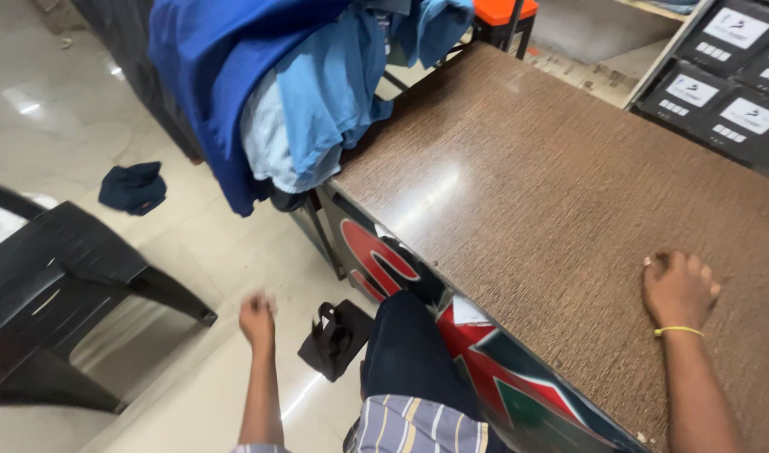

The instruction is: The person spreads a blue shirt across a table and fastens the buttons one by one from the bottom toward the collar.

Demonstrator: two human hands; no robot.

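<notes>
Up right, black boxes (737, 92) bear white labels; right hand (678, 288) fisted empty on table (527, 193), left hand (257, 320) blurred, grip unclear.

Your head view is evenly and brightly lit from overhead. A broad soft glare streak lies on the brown table top (560, 193), and smaller bright reflections sit on the glossy floor tiles (32, 105). Shadows are soft and fall under the black chair (61, 268). Your left hand (257, 319) shows motion blur, with smeared fingers; your right hand (680, 289) is sharper. The blue clothes (275, 92) hold their colour without clipping. Straight edges bow slightly toward the frame corners.
</notes>
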